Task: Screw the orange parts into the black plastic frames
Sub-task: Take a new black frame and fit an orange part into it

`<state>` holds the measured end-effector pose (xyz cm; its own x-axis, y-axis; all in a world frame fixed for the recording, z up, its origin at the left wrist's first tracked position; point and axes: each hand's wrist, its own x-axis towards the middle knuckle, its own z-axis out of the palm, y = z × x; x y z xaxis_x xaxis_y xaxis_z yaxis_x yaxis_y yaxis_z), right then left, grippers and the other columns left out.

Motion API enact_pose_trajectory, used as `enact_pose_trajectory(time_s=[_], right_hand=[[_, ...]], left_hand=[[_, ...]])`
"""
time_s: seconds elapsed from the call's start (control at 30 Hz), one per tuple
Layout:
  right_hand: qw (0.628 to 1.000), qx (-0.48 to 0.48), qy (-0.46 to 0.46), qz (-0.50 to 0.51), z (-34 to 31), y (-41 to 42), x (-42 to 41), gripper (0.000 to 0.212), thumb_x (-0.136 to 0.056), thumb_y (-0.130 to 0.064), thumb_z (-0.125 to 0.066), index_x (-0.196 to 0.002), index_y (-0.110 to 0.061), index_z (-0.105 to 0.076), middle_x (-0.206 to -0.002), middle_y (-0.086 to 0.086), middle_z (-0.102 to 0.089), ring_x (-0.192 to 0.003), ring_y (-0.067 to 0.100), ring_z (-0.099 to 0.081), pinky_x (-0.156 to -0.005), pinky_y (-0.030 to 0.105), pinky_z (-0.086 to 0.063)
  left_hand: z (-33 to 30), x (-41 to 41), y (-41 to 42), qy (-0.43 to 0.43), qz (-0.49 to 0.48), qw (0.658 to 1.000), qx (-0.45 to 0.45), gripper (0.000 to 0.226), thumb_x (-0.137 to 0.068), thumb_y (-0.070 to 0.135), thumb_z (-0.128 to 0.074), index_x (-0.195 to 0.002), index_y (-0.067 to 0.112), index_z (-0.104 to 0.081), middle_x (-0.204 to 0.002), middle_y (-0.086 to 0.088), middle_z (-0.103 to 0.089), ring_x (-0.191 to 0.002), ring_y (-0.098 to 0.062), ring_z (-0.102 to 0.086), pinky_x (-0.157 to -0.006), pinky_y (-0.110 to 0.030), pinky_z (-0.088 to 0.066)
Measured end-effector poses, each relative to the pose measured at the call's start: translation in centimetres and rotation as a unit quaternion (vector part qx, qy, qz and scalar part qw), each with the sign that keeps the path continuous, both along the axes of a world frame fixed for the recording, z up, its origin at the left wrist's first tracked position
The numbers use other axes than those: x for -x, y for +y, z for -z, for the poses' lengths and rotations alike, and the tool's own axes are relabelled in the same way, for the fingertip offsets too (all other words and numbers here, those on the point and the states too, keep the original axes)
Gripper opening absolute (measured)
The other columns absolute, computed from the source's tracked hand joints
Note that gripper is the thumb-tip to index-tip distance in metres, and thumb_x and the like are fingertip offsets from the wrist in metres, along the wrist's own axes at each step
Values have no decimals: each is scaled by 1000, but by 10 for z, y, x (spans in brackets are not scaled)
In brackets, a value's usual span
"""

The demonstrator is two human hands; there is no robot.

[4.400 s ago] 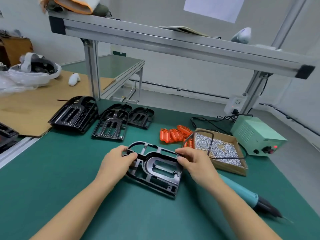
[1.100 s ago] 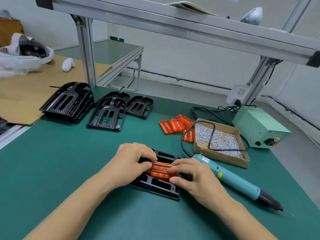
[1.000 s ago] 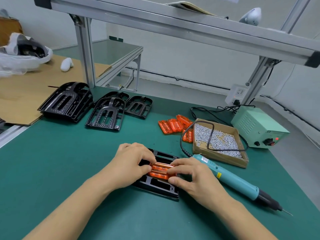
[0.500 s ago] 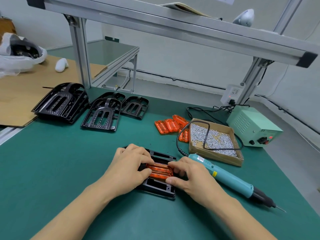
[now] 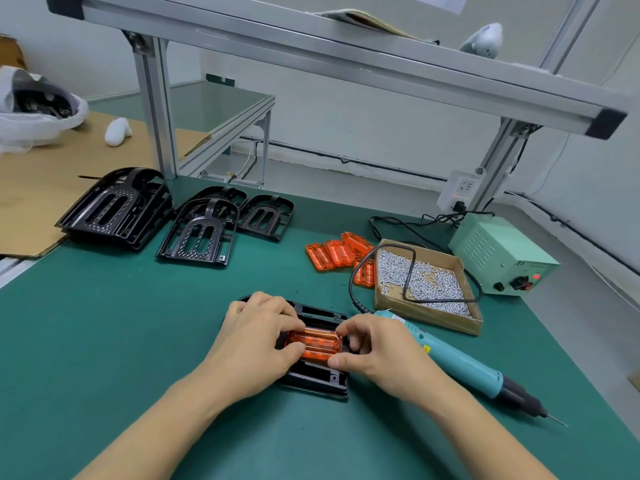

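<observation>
A black plastic frame (image 5: 317,379) lies flat on the green mat in front of me. An orange part (image 5: 317,342) sits in its middle opening. My left hand (image 5: 258,337) pinches the part's left end between thumb and fingers and covers the frame's left side. My right hand (image 5: 375,348) pinches the part's right end the same way. Several more orange parts (image 5: 334,254) lie loose further back. The teal electric screwdriver (image 5: 460,362) lies on the mat just right of my right hand.
A cardboard tray of screws (image 5: 427,282) has the screwdriver's black cable looped over it. A green power unit (image 5: 498,254) stands at the right. Stacks of black frames (image 5: 199,233) sit at the back left. An aluminium shelf beam (image 5: 311,46) crosses overhead.
Earlier both hands held the bare black frame. An orange part now sits in its opening, and over the last second both hands stay pinched on its ends with only slight shifts.
</observation>
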<state>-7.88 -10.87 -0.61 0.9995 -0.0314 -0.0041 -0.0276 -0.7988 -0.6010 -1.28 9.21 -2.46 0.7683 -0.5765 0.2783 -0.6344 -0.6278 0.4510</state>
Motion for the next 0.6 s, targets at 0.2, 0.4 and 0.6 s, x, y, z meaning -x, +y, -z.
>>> enact_pose_trajectory(time_s=[0.2,0.4,0.6], right_hand=[[997,-50,-55,11,10,-1,3,38,-82,-38,-74,-116,-42,-57,-73,-11,-52,-60,3,-45,-67,27,-42],[999,-23,-23,9,13,1,-6,41,-83,-45,-71,-121,-30,-63,-67,-11,-56,-58,-1,-47,-62,25,-39],[998,30,-48,-18,3,1,-9,30,-80,-46,-74,-98,-23,-66,-63,-8,-46,-57,4,-41,-59,30,-34]], left_hand=[[0,3,1,-16,-28,999,-21,40,-88,56,-47,-123,41,-57,-109,27,-42,-111,-1,-27,-90,-24,-15],[-1,8,0,-32,-25,998,-37,36,-90,56,-41,-123,48,-54,-116,29,-42,-112,-3,-25,-95,-28,-16],[-2,10,1,-18,-29,999,-5,32,-89,53,-47,-118,47,-56,-113,33,-43,-112,0,-26,-92,-25,-15]])
